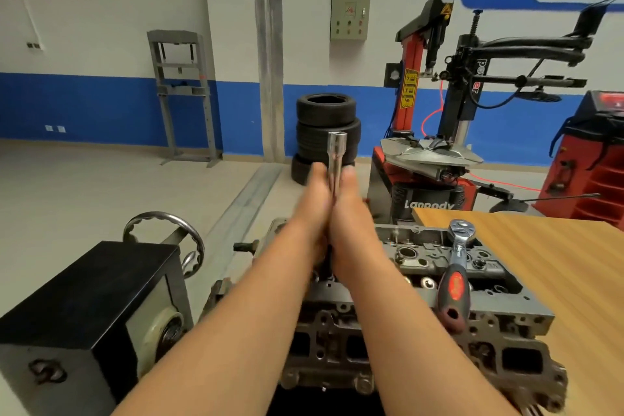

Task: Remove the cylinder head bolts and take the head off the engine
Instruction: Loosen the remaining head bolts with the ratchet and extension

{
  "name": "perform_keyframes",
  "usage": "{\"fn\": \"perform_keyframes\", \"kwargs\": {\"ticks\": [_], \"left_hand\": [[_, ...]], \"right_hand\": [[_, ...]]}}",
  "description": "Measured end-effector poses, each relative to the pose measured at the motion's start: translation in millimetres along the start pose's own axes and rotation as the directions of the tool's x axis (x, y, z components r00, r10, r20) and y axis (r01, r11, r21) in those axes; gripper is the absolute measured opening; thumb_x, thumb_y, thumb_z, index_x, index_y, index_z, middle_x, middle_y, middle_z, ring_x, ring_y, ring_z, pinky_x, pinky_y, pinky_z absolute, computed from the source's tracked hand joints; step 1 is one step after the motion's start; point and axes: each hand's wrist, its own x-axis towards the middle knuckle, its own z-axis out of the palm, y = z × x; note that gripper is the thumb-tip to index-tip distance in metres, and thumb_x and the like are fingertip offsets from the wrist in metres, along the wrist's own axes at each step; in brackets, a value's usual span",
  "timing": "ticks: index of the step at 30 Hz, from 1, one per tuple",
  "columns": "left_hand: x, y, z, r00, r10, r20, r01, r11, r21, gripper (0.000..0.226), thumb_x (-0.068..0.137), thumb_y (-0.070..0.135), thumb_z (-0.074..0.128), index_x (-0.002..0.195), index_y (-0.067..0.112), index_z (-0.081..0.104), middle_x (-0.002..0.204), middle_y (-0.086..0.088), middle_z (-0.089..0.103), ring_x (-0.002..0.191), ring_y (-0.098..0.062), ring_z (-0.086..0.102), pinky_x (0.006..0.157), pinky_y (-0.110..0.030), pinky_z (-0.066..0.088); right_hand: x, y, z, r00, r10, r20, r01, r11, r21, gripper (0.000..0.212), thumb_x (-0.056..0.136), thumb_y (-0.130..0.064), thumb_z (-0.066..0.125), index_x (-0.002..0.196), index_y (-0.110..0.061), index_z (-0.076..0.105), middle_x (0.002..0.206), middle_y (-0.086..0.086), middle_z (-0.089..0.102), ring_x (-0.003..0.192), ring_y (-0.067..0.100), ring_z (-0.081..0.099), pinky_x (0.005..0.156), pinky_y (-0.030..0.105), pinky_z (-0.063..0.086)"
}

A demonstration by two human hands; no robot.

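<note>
The grey cylinder head (pixel 489 317) sits on the engine in front of me, on a stand. A long chrome socket extension (pixel 336 152) stands upright over the head's left part. My left hand (pixel 312 209) and my right hand (pixel 351 213) press flat against it from either side, fingers straight, palms facing each other. Its lower end is hidden behind my hands. A ratchet wrench (pixel 456 277) with a red and black handle lies on top of the head at the right, untouched.
A black engine-stand box (pixel 84 307) with a chrome handwheel (pixel 165 230) stands at the left. A wooden tabletop (pixel 557 263) lies to the right. Beyond are stacked tyres (pixel 326 125), a tyre changer (pixel 435 152) and a red cabinet (pixel 594 159).
</note>
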Motion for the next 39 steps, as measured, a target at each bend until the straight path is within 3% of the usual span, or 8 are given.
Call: {"fn": "perform_keyframes", "kwargs": {"ticks": [6, 13, 18, 23, 26, 31, 35, 39], "left_hand": [[20, 16, -6, 0.927, 0.065, -0.37, -0.026, 0.994, 0.11, 0.057, 0.083, 0.072, 0.036, 0.115, 0.037, 0.067, 0.125, 0.008, 0.064, 0.116, -0.008, 0.055, 0.095, -0.035, 0.041], [0, 7, 12, 0.994, -0.025, 0.102, 0.026, 1.0, -0.011, 0.052, 0.083, 0.081, 0.034, 0.116, 0.052, 0.062, 0.12, 0.023, 0.064, 0.114, 0.005, 0.054, 0.099, -0.028, 0.037], [17, 2, -17, 0.978, 0.065, -0.2, -0.042, 0.992, 0.115, 0.053, 0.094, 0.061, 0.03, 0.124, 0.03, 0.06, 0.131, 0.004, 0.058, 0.12, -0.014, 0.051, 0.106, -0.043, 0.037], [-15, 2, 25, 0.99, -0.083, 0.114, 0.08, 0.996, 0.031, 0.074, 0.081, 0.085, 0.028, 0.136, 0.041, 0.05, 0.138, 0.017, 0.053, 0.129, -0.002, 0.044, 0.11, -0.034, 0.032], [-8, -2, 11, 0.95, 0.126, -0.284, -0.078, 0.981, 0.176, 0.054, 0.08, 0.079, 0.031, 0.113, 0.05, 0.063, 0.116, 0.031, 0.061, 0.119, 0.004, 0.049, 0.093, -0.026, 0.039], [-5, 9, 26, 0.995, -0.088, 0.041, 0.09, 0.995, -0.049, 0.06, 0.095, 0.065, 0.026, 0.129, 0.026, 0.056, 0.137, -0.004, 0.056, 0.128, -0.017, 0.049, 0.11, -0.04, 0.036], [-19, 13, 26, 0.993, 0.042, -0.114, -0.025, 0.989, 0.145, 0.068, 0.069, 0.09, 0.037, 0.118, 0.05, 0.06, 0.123, 0.031, 0.059, 0.118, 0.004, 0.054, 0.097, -0.034, 0.039], [8, 12, 21, 0.958, 0.145, -0.246, -0.14, 0.989, 0.036, 0.043, 0.1, 0.052, 0.029, 0.12, 0.028, 0.059, 0.114, 0.012, 0.062, 0.123, -0.018, 0.051, 0.093, -0.035, 0.04]], "right_hand": [[36, -30, -6, 0.99, 0.069, -0.127, -0.064, 0.997, 0.036, 0.073, 0.094, -0.067, 0.024, 0.144, -0.015, 0.04, 0.141, 0.012, 0.048, 0.12, 0.028, 0.047, 0.099, 0.043, 0.035], [16, -22, 7, 0.999, -0.043, -0.015, 0.044, 0.998, 0.035, 0.072, 0.086, -0.075, 0.027, 0.125, -0.025, 0.061, 0.124, 0.004, 0.064, 0.116, 0.023, 0.055, 0.097, 0.04, 0.043], [21, -27, -17, 0.988, 0.003, -0.152, 0.017, 0.992, 0.126, 0.072, 0.093, -0.067, 0.026, 0.146, -0.02, 0.036, 0.146, 0.003, 0.042, 0.134, 0.024, 0.036, 0.099, 0.039, 0.029], [23, -24, 1, 0.995, -0.058, -0.086, 0.061, 0.998, 0.033, 0.058, 0.095, -0.063, 0.028, 0.122, -0.022, 0.058, 0.129, 0.011, 0.058, 0.112, 0.023, 0.055, 0.096, 0.038, 0.042], [47, -36, -10, 0.973, 0.119, -0.197, -0.098, 0.989, 0.112, 0.069, 0.097, -0.061, 0.025, 0.149, -0.014, 0.03, 0.149, 0.011, 0.039, 0.134, 0.031, 0.037, 0.106, 0.046, 0.03], [7, -9, 1, 0.998, -0.053, 0.046, 0.052, 0.998, 0.028, 0.062, 0.073, -0.083, 0.031, 0.096, -0.041, 0.071, 0.086, -0.012, 0.072, 0.079, 0.005, 0.061, 0.064, 0.025, 0.042], [52, -38, -17, 0.971, 0.141, -0.194, -0.105, 0.977, 0.186, 0.069, 0.098, -0.061, 0.024, 0.149, -0.015, 0.03, 0.15, 0.012, 0.038, 0.133, 0.03, 0.039, 0.11, 0.045, 0.028], [27, -17, -18, 0.998, 0.016, -0.058, -0.004, 0.98, 0.2, 0.075, 0.084, -0.074, 0.033, 0.135, -0.022, 0.052, 0.133, -0.003, 0.055, 0.126, 0.013, 0.046, 0.109, 0.047, 0.03]]}}
